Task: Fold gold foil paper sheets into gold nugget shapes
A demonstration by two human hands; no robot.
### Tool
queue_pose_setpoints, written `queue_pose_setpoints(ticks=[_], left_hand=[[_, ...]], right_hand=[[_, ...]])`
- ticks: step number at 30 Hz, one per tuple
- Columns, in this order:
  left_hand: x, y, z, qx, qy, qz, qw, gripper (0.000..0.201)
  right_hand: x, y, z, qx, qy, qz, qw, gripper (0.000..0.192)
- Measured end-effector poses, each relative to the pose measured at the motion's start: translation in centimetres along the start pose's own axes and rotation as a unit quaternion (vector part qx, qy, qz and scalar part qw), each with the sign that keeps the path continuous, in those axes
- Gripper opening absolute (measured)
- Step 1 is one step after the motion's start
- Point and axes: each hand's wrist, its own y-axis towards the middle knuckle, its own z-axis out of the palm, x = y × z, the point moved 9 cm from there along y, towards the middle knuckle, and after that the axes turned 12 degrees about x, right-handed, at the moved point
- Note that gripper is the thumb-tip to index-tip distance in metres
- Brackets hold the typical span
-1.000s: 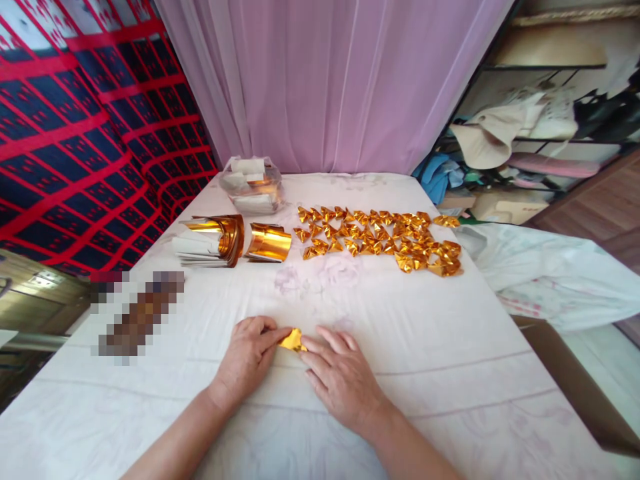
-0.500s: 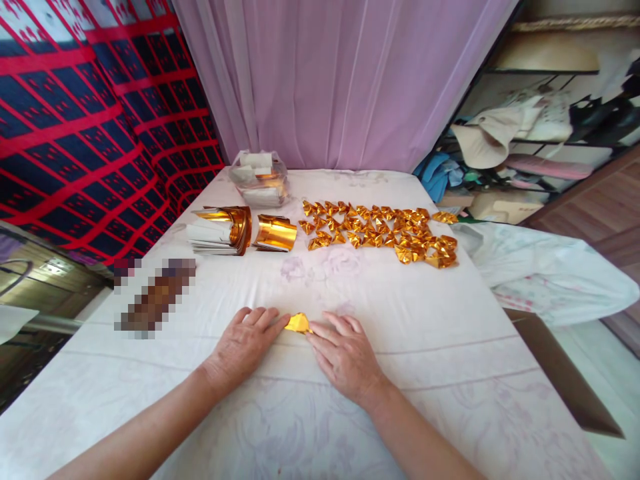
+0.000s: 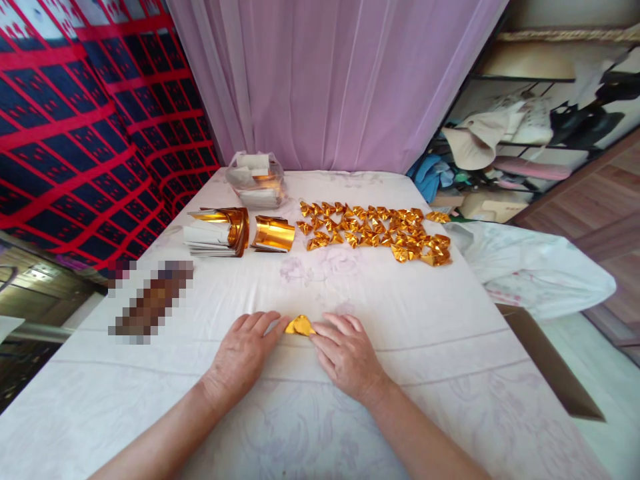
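A small folded gold foil paper ingot lies near the middle of the table, a rounded bump rising between its two pointed ends. My left hand grips its left end with closed fingertips. At the opposite end, the fingers of my right hand are closed on the right tip. Beyond my hands, several finished gold foil ingots are spread in rows. Left of them stand a short stack of gold foil sheets and a larger curled stack of foil-backed paper.
A clear plastic bag with more paper sits at the table's back. A blurred-out patch covers something at the left. A white plastic bag hangs past the right edge, near shelves of shoes and hats. A purple curtain hangs behind.
The gold ingot has turned slightly, so its rounded bump shows more fully. Both hands stay at its ends, with only small finger shifts. The camera view has moved a little.
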Motion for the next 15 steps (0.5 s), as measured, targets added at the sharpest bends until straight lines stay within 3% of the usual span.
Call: queue_pose_setpoints(ticks=[7,12,15], left_hand=[[-0.9,0.0,0.8,0.01,-0.03,0.011,0.999,0.049],[-0.9,0.0,1.0,-0.013,-0.049,0.011,0.999,0.045],[-0.6,-0.1,1.1,-0.032,-0.069,0.004,0.997,0.045]], right_hand=[[0.8,0.7,0.2,0.028,-0.023,0.023,0.999,0.028],[0.8,1.3,1.2,0.084,-0.045,0.049,0.994,0.036],[0.2,0.8,1.2,0.084,-0.049,0.067,0.993,0.033]])
